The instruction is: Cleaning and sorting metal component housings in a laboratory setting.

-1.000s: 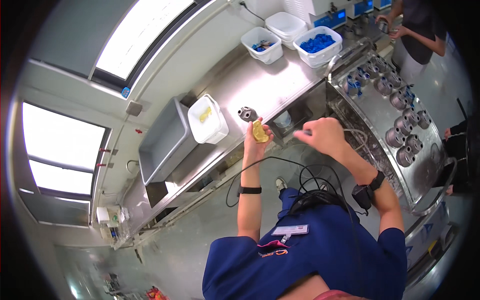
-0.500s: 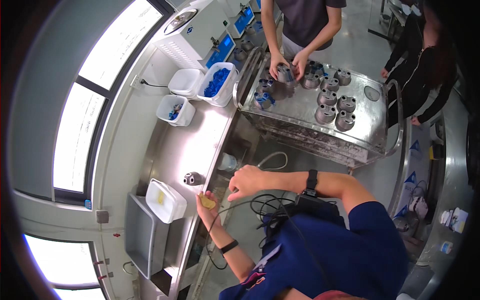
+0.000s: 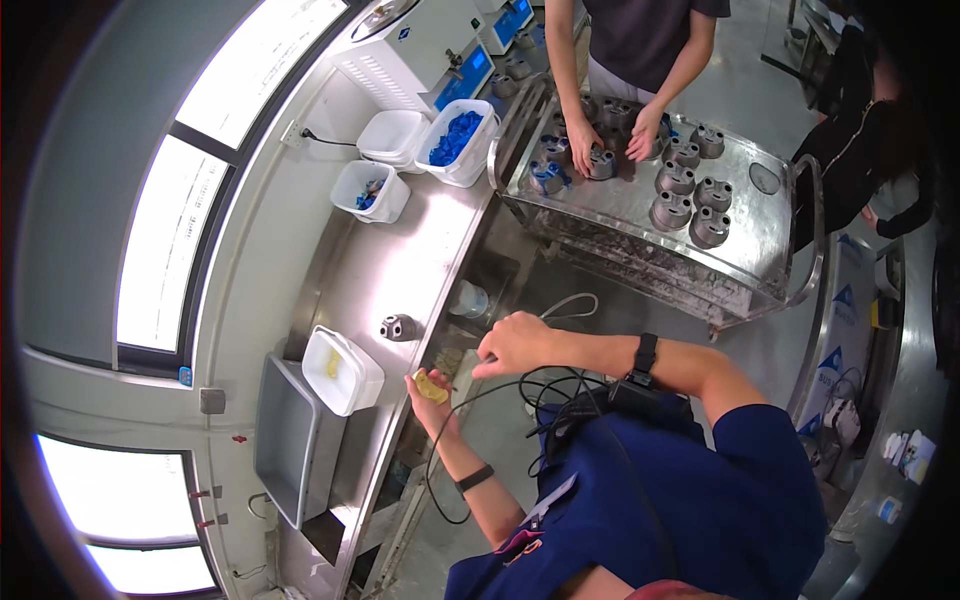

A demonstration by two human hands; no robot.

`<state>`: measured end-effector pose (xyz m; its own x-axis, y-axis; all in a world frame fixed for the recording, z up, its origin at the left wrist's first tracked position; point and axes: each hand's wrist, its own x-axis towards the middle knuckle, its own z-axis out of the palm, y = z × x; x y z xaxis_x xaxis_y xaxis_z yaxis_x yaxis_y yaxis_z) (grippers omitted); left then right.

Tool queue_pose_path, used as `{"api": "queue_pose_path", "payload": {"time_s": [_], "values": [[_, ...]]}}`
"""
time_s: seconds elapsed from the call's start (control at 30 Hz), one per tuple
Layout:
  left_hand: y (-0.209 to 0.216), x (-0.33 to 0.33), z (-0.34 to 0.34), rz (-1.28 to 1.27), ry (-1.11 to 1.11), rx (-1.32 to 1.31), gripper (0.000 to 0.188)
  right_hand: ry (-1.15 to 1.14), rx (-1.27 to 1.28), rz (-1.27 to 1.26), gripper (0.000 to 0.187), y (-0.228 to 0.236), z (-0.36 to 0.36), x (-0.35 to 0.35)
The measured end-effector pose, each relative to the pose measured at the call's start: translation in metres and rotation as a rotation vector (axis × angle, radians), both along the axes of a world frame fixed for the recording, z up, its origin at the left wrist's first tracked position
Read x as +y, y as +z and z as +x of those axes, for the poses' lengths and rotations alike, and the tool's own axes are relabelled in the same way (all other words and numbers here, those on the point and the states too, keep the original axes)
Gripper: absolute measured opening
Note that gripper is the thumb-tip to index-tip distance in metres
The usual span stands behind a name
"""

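My left hand (image 3: 430, 402) is closed round a small, uneven yellow piece (image 3: 432, 386), which lies across the palm and fingers. My right hand (image 3: 518, 345) is a little farther off to the right, its fingers curled towards the yellow piece. A small dark tip shows at those fingers, but what it belongs to is hidden. On the steel bench beyond my left hand stands a grey metal part (image 3: 398, 327) with round holes. Left of that hand is a white tub (image 3: 352, 385) with some yellow material inside.
A grey basin (image 3: 285, 450) is set beside the white tub. Farther along the bench (image 3: 410, 255) are white tubs, one with blue pieces (image 3: 456, 138). A co-worker handles grey metal parts on a steel trolley (image 3: 735, 235). Black cables (image 3: 545, 390) hang around my arms.
The view has shifted, so the bench and trolley sit higher and more to the right. My left hand has tilted the yellow piece. The co-worker has lowered a metal part onto the trolley.
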<state>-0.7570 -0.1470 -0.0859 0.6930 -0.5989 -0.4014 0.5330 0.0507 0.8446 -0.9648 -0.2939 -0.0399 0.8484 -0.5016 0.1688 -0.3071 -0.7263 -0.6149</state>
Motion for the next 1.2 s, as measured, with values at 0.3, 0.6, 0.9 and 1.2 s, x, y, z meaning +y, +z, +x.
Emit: {"api": "queue_pose_path", "payload": {"time_s": [0.3, 0.6, 0.9, 1.2], "values": [[-0.032, 0.015, 0.015, -0.001, -0.112, 0.014, 0.03, -0.102, 0.129, 0.006, 0.046, 0.005, 0.007, 0.002], [-0.034, 0.022, 0.018, 0.112, 0.001, -0.098, 0.032, 0.022, 0.153, -0.021, 0.048, 0.004, 0.01, 0.003], [-0.038, 0.03, 0.015, -0.001, -0.016, -0.084, 0.026, 0.047, 0.171, 0.085, 0.049, 0.017, 0.008, 0.005], [-0.044, 0.039, 0.023, -0.168, -0.016, -0.032, 0.027, -0.011, 0.134, 0.029, 0.051, 0.021, 0.012, 0.002]]}}
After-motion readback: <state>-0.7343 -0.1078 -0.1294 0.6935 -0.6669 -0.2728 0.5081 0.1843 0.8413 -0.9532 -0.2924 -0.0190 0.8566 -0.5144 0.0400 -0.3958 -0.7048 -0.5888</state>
